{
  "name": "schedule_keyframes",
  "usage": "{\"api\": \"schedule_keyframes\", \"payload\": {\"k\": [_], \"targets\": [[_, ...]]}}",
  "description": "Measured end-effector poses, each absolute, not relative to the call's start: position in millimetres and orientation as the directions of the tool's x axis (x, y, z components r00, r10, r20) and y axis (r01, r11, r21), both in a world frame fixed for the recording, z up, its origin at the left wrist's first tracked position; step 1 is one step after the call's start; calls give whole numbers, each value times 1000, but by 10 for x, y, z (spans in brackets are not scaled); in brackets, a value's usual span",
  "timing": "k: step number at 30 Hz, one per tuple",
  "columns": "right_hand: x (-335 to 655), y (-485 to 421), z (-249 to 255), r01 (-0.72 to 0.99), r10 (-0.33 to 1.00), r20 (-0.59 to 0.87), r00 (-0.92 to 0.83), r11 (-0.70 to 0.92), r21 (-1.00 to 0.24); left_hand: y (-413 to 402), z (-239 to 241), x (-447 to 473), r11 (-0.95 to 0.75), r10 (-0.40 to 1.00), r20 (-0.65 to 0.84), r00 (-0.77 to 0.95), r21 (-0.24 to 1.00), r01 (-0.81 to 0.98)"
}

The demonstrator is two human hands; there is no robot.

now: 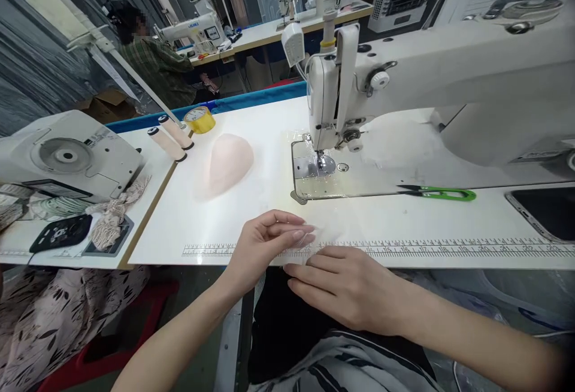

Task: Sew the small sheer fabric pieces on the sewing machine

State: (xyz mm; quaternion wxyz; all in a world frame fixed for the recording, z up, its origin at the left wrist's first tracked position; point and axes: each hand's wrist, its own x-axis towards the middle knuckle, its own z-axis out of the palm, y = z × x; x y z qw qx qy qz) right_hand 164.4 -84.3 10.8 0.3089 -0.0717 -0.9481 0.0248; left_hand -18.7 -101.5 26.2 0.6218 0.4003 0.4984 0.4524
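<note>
At the front edge of the white sewing table point(233, 224), my left hand point(265, 245) pinches a thin, nearly clear strip point(314, 237) that lies over the printed ruler point(404, 249). My right hand point(345, 287) rests just below the table edge, fingers stretched toward the same strip, touching its end. A white sewing machine point(404, 74) stands behind, its needle and presser foot point(321, 161) over the metal plate. A pale pink moulded cup point(227, 161) lies to the left of the machine.
Green-handled snips point(442, 193) lie right of the needle plate, a phone point(545, 212) further right. Yellow tape point(200, 119) and two thread spools point(173, 137) sit at the back left. Another machine point(67, 155) and lace scraps point(114, 212) fill the left table. A person point(153, 62) works behind.
</note>
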Motion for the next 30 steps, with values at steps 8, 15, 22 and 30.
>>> {"api": "schedule_keyframes", "payload": {"k": [8,15,22,30], "targets": [[2581,-351,33,649,579,575,-578,753,-107,-937,180,-218,324,946,-307,103,893,-311],[3140,-210,-156,882,807,372,-458,465,79,-918,185,-246,338,939,-309,149,906,-253],[3179,-221,-137,868,796,392,-461,497,11,-902,208,-224,353,934,-332,129,914,-201],[2430,-613,231,448,800,149,-581,468,-762,-895,246,-160,307,946,-288,148,943,-129]]}}
